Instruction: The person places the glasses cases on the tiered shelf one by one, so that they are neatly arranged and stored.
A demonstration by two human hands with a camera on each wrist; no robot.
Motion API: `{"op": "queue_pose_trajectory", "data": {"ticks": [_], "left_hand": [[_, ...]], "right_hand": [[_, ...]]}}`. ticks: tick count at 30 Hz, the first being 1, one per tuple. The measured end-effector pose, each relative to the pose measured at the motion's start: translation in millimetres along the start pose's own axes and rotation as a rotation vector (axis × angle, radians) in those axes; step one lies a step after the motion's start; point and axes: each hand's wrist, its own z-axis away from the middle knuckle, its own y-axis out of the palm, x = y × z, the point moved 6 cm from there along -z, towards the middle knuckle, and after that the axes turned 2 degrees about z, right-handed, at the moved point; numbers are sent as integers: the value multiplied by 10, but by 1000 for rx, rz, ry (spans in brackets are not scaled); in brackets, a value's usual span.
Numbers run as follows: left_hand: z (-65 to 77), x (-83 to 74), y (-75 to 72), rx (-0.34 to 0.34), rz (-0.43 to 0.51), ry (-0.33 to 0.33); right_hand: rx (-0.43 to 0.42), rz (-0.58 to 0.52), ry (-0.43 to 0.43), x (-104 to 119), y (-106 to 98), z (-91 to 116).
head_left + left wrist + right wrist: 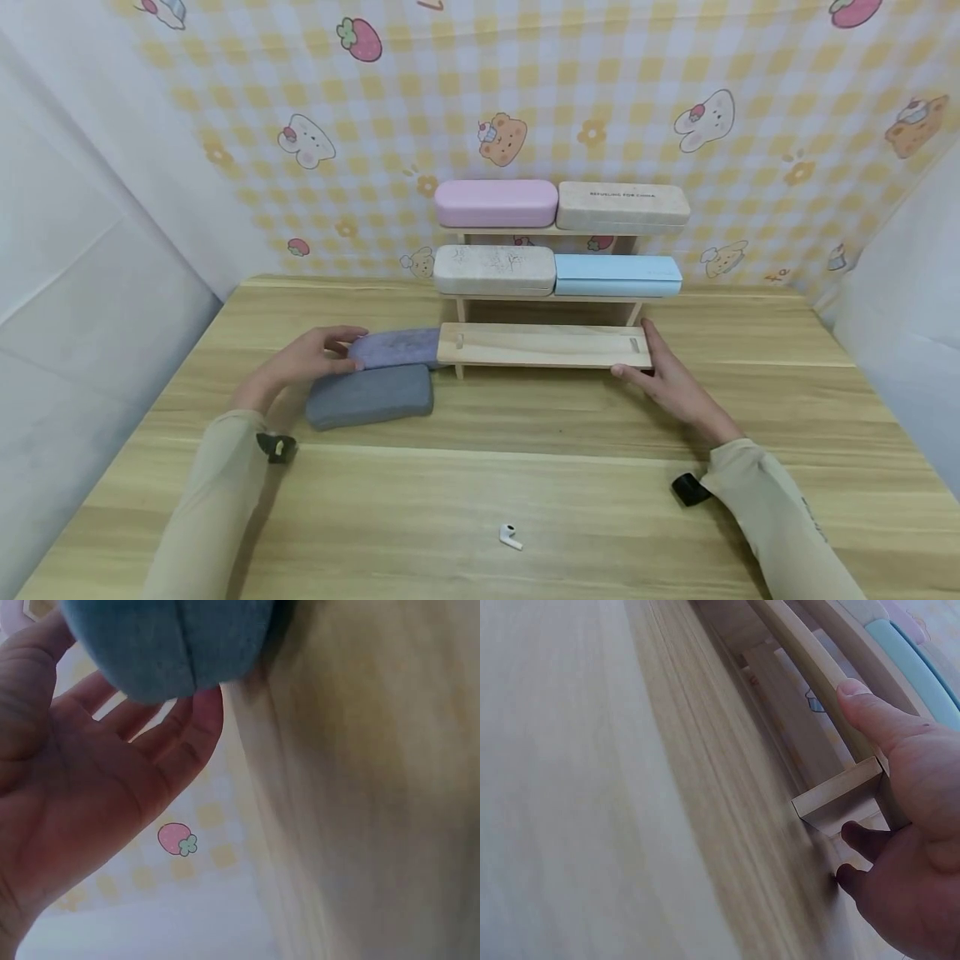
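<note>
Your left hand [307, 360] curls over the near end of the purple glasses case [396, 347], fingers on top and thumb at its front, so the case is grasped while lying flat on the wooden table [480, 467]. The case's far end touches the left end of the bottom shelf [543, 344] of the three-tier wooden rack [547, 287], which suggests it is lined up with that bare tier. Just under your grip, touching the purple case, lies the grey glasses case [369, 396]. Your right hand [671, 379] clasps the right end of the bottom shelf, thumb on its front edge and fingers around the corner, probably to steady the rack. Above that hold sit a beige case [495, 269] and a light blue case [617, 275]; higher up, a pink case [496, 202] and a tan case [622, 207]. Nothing blocks the bottom shelf. A white earbud [511, 537] lies well behind both hands.
</note>
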Motion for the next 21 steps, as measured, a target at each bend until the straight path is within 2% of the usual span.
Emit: {"op": "queue_pose_trajectory", "data": {"ticks": [7,15,21], "left_hand": [[-68,-19,39,34,-63,-19],[-102,-12,32,-2,-103,-8],[-81,-36,24,-22,-119,57]], "right_hand": [[3,6,-1,-2,1,6],[0,3,1,-1,3,8],[1,-11,-10,13,11,8]]}}
